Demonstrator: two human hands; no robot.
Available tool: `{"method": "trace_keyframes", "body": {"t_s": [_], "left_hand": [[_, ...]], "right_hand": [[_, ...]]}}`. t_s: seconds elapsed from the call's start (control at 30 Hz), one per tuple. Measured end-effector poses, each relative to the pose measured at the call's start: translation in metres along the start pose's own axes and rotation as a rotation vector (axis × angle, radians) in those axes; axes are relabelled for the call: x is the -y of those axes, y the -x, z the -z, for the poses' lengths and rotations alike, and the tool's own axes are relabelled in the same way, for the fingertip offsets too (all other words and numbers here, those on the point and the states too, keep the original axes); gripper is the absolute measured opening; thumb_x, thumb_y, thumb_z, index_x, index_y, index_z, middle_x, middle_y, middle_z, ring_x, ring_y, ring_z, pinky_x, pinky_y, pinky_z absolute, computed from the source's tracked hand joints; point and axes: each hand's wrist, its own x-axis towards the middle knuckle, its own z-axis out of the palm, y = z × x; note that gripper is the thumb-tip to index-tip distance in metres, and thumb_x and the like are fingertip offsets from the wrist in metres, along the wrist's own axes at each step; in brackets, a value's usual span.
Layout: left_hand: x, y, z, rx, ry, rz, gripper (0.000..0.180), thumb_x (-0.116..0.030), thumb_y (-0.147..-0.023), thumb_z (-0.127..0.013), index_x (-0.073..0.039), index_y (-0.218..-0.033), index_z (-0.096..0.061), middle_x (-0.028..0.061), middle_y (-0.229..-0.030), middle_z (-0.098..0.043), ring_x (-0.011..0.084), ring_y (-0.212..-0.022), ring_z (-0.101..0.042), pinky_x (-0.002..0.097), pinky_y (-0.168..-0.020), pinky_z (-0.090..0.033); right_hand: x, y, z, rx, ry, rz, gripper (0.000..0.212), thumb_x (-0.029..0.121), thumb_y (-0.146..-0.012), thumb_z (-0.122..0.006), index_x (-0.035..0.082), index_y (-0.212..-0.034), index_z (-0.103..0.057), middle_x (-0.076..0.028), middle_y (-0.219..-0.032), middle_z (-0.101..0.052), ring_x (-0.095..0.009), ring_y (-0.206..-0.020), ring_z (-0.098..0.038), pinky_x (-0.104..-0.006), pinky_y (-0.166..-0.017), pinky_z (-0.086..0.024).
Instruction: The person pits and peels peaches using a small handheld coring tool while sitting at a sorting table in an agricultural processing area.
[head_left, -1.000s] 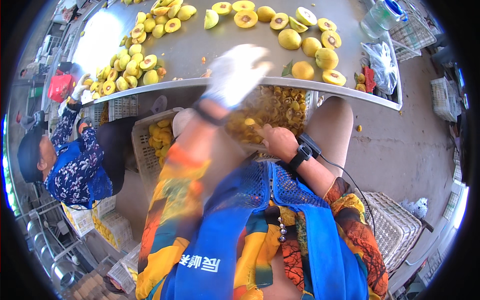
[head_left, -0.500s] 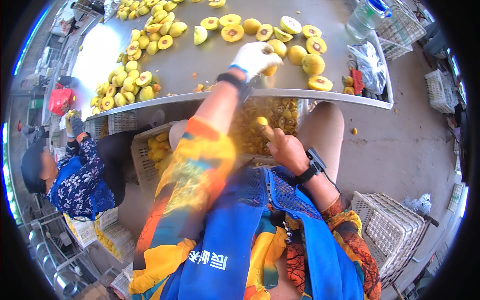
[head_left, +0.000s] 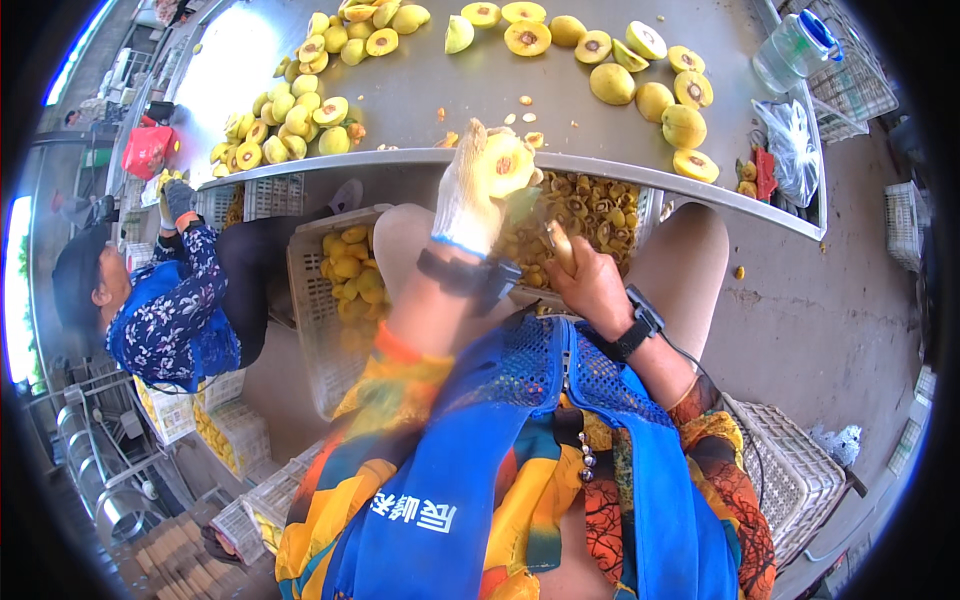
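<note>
My left hand (head_left: pixel 465 200), in a white knitted glove, holds a halved yellow peach (head_left: pixel 509 166) just past the table's near edge. The cut face with its brown centre is turned toward my right side. In my bare right hand (head_left: pixel 592 290) is a small tool with a wooden handle (head_left: pixel 562 248); its tip is hard to make out. The two hands are apart, above a heap of peach scraps and pits (head_left: pixel 590 212) between my knees. On the metal table (head_left: pixel 560 120), several peach halves (head_left: pixel 612 84) lie in a curved row, cut faces mostly up.
More peach halves (head_left: pixel 290 125) pile up at the table's left. A crate (head_left: pixel 318 290) of yellow peaches stands by my left knee. At the table's right are a plastic jug (head_left: pixel 795 52) and a clear bag (head_left: pixel 792 150). A co-worker (head_left: pixel 180 300) sits at left; a crate (head_left: pixel 790 475) stands behind right.
My left hand has come back from the row of peaches toward me with a peach half in it. My right hand still holds the tool; the yellow piece at its tip no longer shows.
</note>
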Motion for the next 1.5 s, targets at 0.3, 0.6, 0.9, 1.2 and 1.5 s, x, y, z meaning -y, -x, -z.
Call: {"method": "trace_keyframes", "body": {"t_s": [0.3, 0.6, 0.9, 1.2, 1.5], "left_hand": [[0.014, 0.013, -0.010, 0.080, 0.092, -0.050, 0.022, -0.021, -0.092, -0.051, -0.001, -0.098, -0.060, 0.0087, -0.085, -0.062, 0.0173, -0.071, -0.059, 0.0273, -0.063, -0.049], [0.027, 0.010, -0.006, 0.066, -0.018, -0.053, 0.014, -0.014, -0.086, -0.059, -0.001, -0.092, -0.062, 0.0060, -0.073, -0.061, 0.0134, -0.064, -0.058, 0.0245, -0.056, -0.047], [0.031, 0.010, -0.004, 0.023, -0.167, -0.053, 0.013, -0.013, -0.084, -0.061, -0.001, -0.088, -0.062, 0.0053, -0.070, -0.061, 0.0126, -0.057, -0.056, 0.0248, -0.051, -0.045], [0.029, 0.012, -0.006, 0.082, 0.009, 0.023, 0.021, -0.027, -0.088, -0.056, -0.005, -0.088, -0.059, 0.0086, -0.068, -0.059, 0.0180, -0.052, -0.055, 0.0282, -0.046, -0.044], [-0.096, 0.054, 0.134, -0.442, -1.733, -0.315, 0.033, -0.029, -0.080, -0.065, -0.002, -0.098, -0.064, 0.0119, -0.091, -0.066, 0.0234, -0.082, -0.064, 0.0299, -0.073, -0.050]], "right_hand": [[0.035, -0.013, 0.022, -0.076, 0.002, 0.088, 0.024, 0.018, -0.080, -0.060, 0.000, -0.088, -0.046, -0.025, -0.066, -0.056, -0.044, -0.066, -0.056, -0.0477, -0.056, -0.044], [0.032, -0.008, 0.012, 0.043, 0.089, 0.007, 0.019, 0.011, -0.079, -0.054, -0.002, -0.087, -0.043, -0.028, -0.068, -0.056, -0.045, -0.068, -0.055, -0.0494, -0.060, -0.044], [0.036, -0.015, 0.027, 0.222, -0.225, 0.111, 0.016, 0.012, -0.081, -0.052, -0.002, -0.089, -0.051, -0.012, -0.059, -0.054, -0.022, -0.049, -0.054, -0.0347, -0.048, -0.044], [0.005, -0.015, 0.012, 0.799, -1.304, -0.405, 0.011, 0.008, -0.086, -0.052, 0.004, -0.095, -0.052, 0.003, -0.053, -0.036, -0.004, -0.036, -0.032, -0.0201, -0.032, -0.028], [-0.024, -0.013, 0.006, 0.337, 0.313, 0.174, 0.027, 0.027, -0.073, -0.066, 0.002, -0.077, -0.057, -0.021, -0.069, -0.059, -0.034, -0.068, -0.060, -0.0416, -0.062, -0.047]]}}
